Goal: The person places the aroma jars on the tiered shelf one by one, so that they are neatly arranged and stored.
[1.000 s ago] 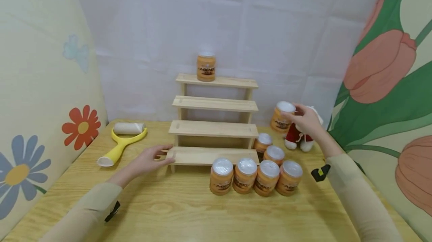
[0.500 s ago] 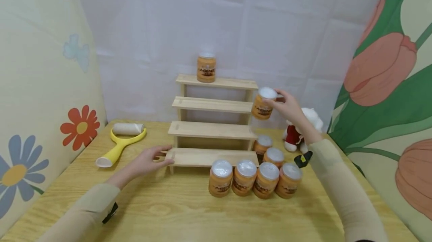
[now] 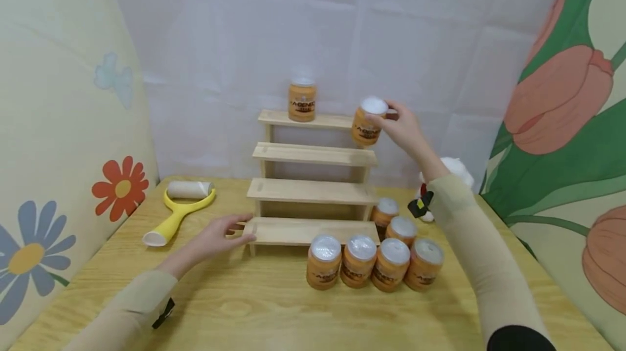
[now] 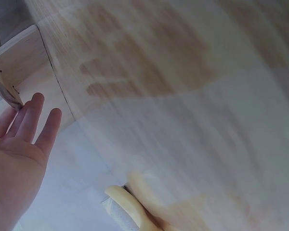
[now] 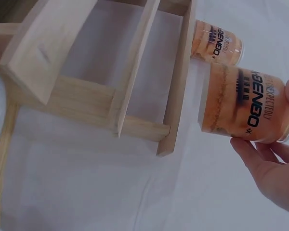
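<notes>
My right hand grips an orange can with a silver lid, held up at the right end of the top shelf. The right wrist view shows that can between thumb and fingers, apart from the shelf edge. Another can stands on the top step of the four-step wooden rack. With fingers extended, my left hand touches the left end of the bottom step; in the left wrist view the fingertips of this hand meet the wood.
Several orange cans stand on the table before the rack's right end. A yellow-handled roller lies at the left. Behind my right forearm sits a white plush toy, partly hidden. A white cloth hangs behind the rack.
My right hand has carried its can leftward and up, from above the plush toy to the rack's top right end. The left hand has stayed at the bottom step.
</notes>
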Action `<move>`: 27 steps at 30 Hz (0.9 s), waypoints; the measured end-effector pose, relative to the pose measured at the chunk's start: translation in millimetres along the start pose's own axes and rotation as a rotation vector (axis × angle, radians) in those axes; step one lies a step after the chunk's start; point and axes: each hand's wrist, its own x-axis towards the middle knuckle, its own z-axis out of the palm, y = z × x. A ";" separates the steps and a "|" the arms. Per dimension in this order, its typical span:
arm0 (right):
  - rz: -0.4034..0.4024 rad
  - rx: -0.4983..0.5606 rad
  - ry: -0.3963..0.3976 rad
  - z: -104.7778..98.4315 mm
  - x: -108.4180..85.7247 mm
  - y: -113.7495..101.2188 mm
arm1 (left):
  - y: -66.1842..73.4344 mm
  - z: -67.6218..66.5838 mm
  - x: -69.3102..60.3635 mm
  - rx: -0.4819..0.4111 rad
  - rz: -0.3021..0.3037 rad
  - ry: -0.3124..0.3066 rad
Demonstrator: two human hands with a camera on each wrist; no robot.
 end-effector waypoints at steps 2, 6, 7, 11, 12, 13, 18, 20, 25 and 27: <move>-0.006 0.010 0.019 3.9 6.5 -2.0 | -0.9 1.0 -0.1 0.002 0.005 -0.001; -0.008 0.022 0.045 13.0 18.3 -1.8 | -2.5 3.0 -0.8 0.004 0.005 -0.009; -0.007 0.024 0.049 15.3 21.0 -1.3 | -2.9 3.4 -1.1 0.005 0.006 -0.015; -0.010 0.038 0.055 24.2 30.1 -0.3 | -2.7 5.1 -1.8 0.017 -0.001 -0.025; -0.012 0.047 0.058 26.4 32.3 -0.1 | -2.5 5.5 -1.9 0.019 -0.003 -0.024; -0.015 0.053 0.061 28.5 34.7 0.4 | -2.0 5.9 -2.1 0.023 -0.004 -0.024; -0.018 0.077 0.075 37.8 41.2 1.3 | 0.0 8.3 -1.4 0.041 -0.005 -0.025; -0.018 0.071 0.092 40.7 42.6 1.7 | 0.9 8.9 -0.7 0.043 -0.001 -0.025; 0.011 0.086 0.148 46.2 46.6 3.9 | 3.2 8.9 0.9 0.034 0.010 -0.020; 0.031 0.117 0.173 48.3 47.5 5.6 | 3.7 9.1 1.3 0.037 0.017 -0.020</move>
